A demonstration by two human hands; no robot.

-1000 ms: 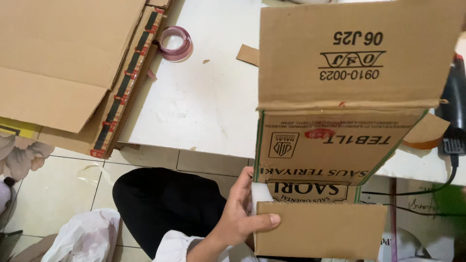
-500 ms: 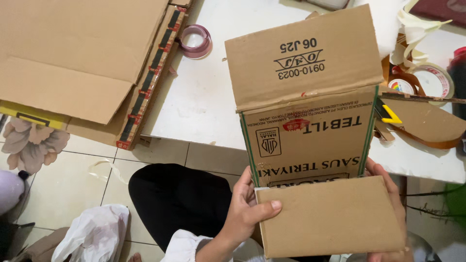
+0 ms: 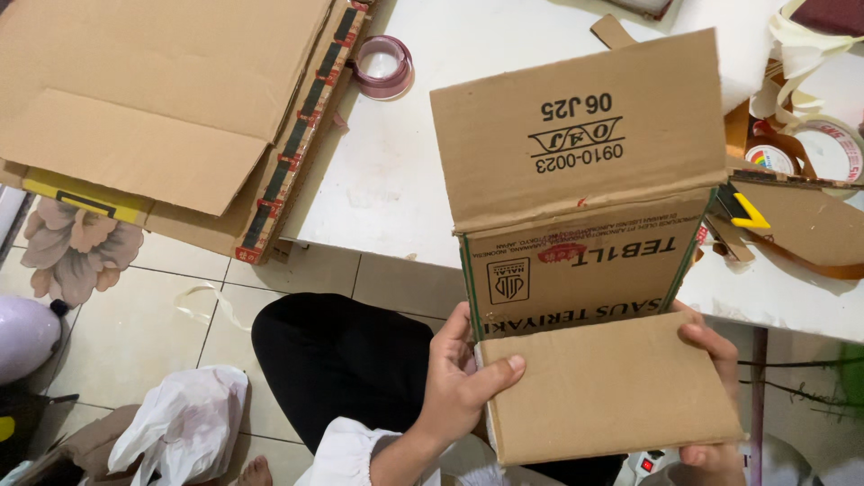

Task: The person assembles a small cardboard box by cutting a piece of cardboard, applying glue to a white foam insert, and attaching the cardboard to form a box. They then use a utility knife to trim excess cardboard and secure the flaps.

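So the cardboard box (image 3: 585, 270) is up off the white table (image 3: 396, 180), held in front of the person over their lap. By the look of it the box is only partway assembled: the far flap stands up and open, the near flap is folded down toward the camera, and I can't spot any tape across either one. I'd say the closing and sealing is all left to do.

Grip-wise, the left hand (image 3: 459, 378) is clamped on the near-left corner, thumb pressed flat on top of the near flap, fingers tucked round the side. The right hand (image 3: 711, 360) wraps the right edge of that same flap, only the fingers showing, with more fingertips peeking out at the near-right corner. Both hands are closed on the box, 1 on each side, so it sits right between them.

A pink tape roll (image 3: 382, 65) lies on the far side of the table, well apart from either hand, next to some flattened cardboard sheets (image 3: 171, 108) at far left.
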